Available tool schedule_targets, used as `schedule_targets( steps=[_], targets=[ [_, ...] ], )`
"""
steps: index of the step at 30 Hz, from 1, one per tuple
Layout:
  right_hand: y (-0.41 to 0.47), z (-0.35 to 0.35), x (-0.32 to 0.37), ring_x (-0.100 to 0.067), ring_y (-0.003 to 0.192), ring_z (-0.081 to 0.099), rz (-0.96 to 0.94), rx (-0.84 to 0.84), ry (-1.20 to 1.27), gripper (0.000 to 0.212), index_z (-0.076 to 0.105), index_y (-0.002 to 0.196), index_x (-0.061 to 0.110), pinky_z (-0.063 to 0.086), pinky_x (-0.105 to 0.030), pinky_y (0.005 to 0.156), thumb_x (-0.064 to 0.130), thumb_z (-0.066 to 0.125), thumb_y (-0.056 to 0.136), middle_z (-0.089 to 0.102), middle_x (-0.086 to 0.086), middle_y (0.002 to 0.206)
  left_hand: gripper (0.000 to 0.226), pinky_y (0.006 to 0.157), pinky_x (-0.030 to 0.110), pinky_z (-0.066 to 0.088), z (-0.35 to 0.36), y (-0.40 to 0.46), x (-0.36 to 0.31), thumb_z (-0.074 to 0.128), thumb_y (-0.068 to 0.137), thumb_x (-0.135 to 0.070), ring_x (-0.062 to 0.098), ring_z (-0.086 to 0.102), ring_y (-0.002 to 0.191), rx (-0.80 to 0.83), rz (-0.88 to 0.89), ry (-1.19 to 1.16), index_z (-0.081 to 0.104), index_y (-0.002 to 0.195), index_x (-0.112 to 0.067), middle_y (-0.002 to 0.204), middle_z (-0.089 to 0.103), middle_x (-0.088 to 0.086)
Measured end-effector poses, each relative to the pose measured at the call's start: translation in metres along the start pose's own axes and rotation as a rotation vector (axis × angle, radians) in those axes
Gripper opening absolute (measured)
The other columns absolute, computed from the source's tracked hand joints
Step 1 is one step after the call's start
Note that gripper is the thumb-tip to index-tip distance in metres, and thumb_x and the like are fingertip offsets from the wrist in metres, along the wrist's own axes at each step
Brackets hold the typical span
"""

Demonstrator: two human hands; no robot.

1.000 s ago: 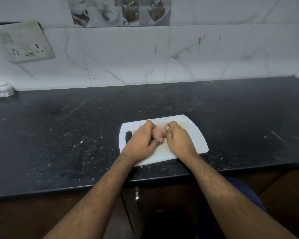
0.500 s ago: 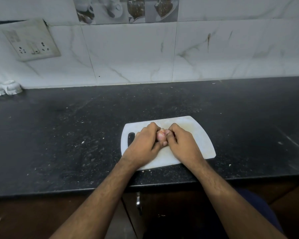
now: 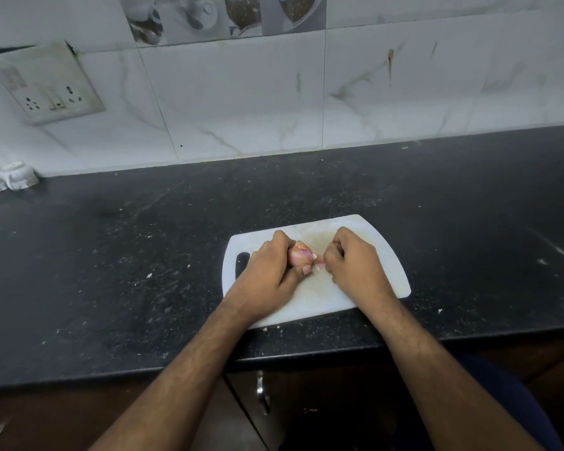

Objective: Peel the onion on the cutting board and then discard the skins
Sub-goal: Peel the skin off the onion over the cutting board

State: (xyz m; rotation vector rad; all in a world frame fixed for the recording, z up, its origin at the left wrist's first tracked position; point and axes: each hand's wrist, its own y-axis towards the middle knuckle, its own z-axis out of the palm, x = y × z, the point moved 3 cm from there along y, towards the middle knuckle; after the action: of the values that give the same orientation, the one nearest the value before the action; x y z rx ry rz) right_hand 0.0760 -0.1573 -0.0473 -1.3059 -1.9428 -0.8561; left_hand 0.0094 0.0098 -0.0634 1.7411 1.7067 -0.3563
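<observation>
A wide black countertop (image 3: 111, 271) is seen stretching left to right, backed by a pale marbled tile wall (image 3: 241, 99); plenty of bare dark surface is left open on both sides and behind the work. A switch and socket plate (image 3: 46, 89) is fixed to the wall at upper left, and a small white object (image 3: 10, 180) is parked against the wall at the far left, too blurred to be identified. Below the counter's front edge, brown cabinet fronts (image 3: 46, 418) and a metal handle (image 3: 262, 392) are visible.

A white cutting board (image 3: 381, 249) is laid near the front edge of the counter, its handle slot at the left end, its near-left corner almost at the edge. Both hands are placed over it.

The left hand (image 3: 271, 275) is wrapped around the onion (image 3: 298, 255), which is held over the middle of the board; its pinkish, partly bared side is turned toward the right. Its long axis cannot be made out, most of it being covered.

The right hand (image 3: 352, 265) is curled, and a scrap of skin (image 3: 319, 263) is pinched at its fingertips, just beside the onion.
</observation>
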Motion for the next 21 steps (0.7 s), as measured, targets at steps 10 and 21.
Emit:
schedule_targets(
  steps=[10, 21],
  targets=[
    [-0.012, -0.001, 0.001, 0.002, 0.083, 0.057, -0.149, -0.093, -0.041, 0.018, 0.061, 0.114, 0.018, 0.046, -0.009, 0.077, 0.012, 0.061, 0.097, 0.056, 0.006, 0.113, 0.045, 0.099, 0.05, 0.048, -0.005, -0.003, -0.013, 0.063, 0.098, -0.042, 0.018, 0.057, 0.111, -0.023, 0.079, 0.083, 0.046, 0.134, -0.02, 0.123, 0.063, -0.005],
    [-0.018, 0.0, 0.012, -0.005, 0.086, 0.063, -0.198, -0.113, 0.008, 0.012, 0.074, 0.104, 0.019, 0.051, -0.017, 0.079, 0.023, 0.065, 0.097, 0.069, 0.008, 0.099, 0.039, 0.099, 0.049, 0.048, -0.006, -0.007, -0.024, 0.057, 0.1, -0.039, 0.016, 0.057, 0.11, 0.031, 0.114, 0.108, 0.049, 0.131, -0.018, 0.123, 0.062, -0.004]
  ],
)
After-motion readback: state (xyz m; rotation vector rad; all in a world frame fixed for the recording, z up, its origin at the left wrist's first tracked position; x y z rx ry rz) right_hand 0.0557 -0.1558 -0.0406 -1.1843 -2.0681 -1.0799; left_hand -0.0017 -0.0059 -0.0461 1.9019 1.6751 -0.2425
